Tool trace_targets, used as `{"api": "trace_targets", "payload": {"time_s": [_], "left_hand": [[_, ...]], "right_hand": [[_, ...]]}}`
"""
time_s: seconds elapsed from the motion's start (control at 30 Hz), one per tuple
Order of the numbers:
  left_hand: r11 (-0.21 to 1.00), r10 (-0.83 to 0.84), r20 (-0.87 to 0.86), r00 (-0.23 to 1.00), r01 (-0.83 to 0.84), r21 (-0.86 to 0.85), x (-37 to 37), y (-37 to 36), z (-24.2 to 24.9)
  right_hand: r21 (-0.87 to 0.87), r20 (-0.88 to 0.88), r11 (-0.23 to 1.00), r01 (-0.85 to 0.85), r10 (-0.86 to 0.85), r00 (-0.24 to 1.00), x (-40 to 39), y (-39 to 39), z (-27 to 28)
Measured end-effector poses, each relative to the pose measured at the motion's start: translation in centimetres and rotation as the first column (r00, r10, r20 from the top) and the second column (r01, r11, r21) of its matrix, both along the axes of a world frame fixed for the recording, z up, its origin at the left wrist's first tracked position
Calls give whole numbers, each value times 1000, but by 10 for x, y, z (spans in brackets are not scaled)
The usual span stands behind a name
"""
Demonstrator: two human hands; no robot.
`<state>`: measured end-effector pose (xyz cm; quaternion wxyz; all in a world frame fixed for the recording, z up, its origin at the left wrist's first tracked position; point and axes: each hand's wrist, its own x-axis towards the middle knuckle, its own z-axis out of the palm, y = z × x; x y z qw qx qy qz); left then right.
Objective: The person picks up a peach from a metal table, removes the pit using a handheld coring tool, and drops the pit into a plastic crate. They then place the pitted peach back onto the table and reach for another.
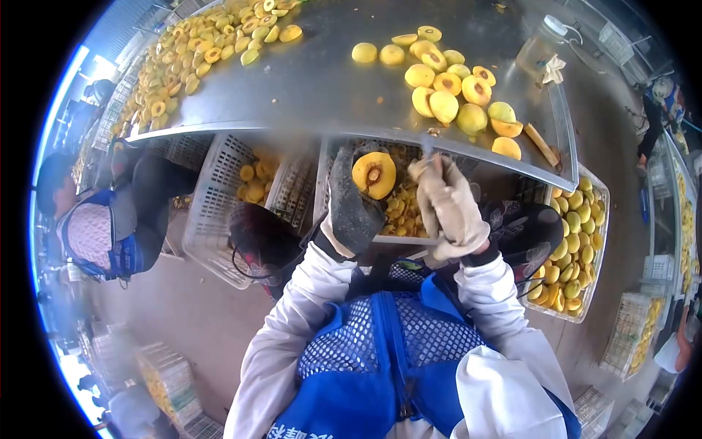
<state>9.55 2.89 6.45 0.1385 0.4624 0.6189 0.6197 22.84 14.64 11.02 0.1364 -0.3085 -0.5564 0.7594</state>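
Note:
My left hand [351, 208], in a dark coated glove, holds a halved yellow fruit [374, 175] whose cut face and brown pit area show. My right hand [447, 201], in a pale glove, has its fingers wrapped round something slim and blurred that points up toward the table edge; I cannot make out what it is. Both hands are in front of the metal table [314, 80], above a white crate [322, 175] with fruit pieces [406, 208] in it. On the table beyond my right hand lie several halved fruits [444, 106].
A large fruit pile [212, 44] covers the table's far left. At the right are a clear jug [540, 47], a wooden-looking stick [541, 145] and a full fruit crate [574, 249]. Another crate [219, 219] stands left. A co-worker [95, 227] sits at the far left.

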Motion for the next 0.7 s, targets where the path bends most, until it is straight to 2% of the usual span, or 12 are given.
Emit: {"api": "trace_targets", "payload": {"time_s": [0.07, 0.13, 0.2, 0.23, 0.27, 0.3, 0.33, 0.4, 0.53, 0.6, 0.63, 0.7], "left_hand": [[999, 25, 158, 987, -31, 32, 0, 0, -1], [998, -18, 147, 989, 9, 65, -8, 1, 0], [996, -91, 77, 993, 91, 4, -14, 3, -1], [999, -27, 87, 996, 25, 28, -13, 6, -8], [999, -29, 91, 995, 27, 27, -13, 8, -7], [997, 8, 52, 999, -12, 73, -13, 10, -3], [992, 46, 16, 999, -47, 119, -14, 11, -2], [994, 38, 20, 999, -40, 98, -15, 10, -7], [999, 42, -6, 999, -42, 22, -16, 9, -20], [999, 40, -59, 997, -41, -12, -20, 8, -32], [1000, 10, 42, 999, -10, 4, -20, 8, -37], [999, -47, 181, 982, 44, 24, -19, 8, -37]], "right_hand": [[42, 181, 966, -254, 243, 953, -3, -3, 4], [249, 333, 901, -355, 264, 905, -12, -8, -4], [300, 349, 881, -366, 256, 902, -18, -8, -5], [329, 379, 863, -384, 252, 890, -21, -6, -7], [357, 408, 843, -403, 248, 879, -23, -5, -10], [469, 385, 785, -406, 232, 893, -23, -5, -18], [464, 389, 788, -404, 228, 892, -24, -4, -29], [713, 327, 603, -358, 165, 930, -26, 0, -42], [639, 351, 666, -385, 193, 916, -24, -2, -40], [422, 410, 787, -449, 276, 869, -26, -4, -31], [310, 428, 810, -498, 349, 834, -25, -1, -23], [275, 406, 825, -494, 367, 837, -23, -3, -22]]}}
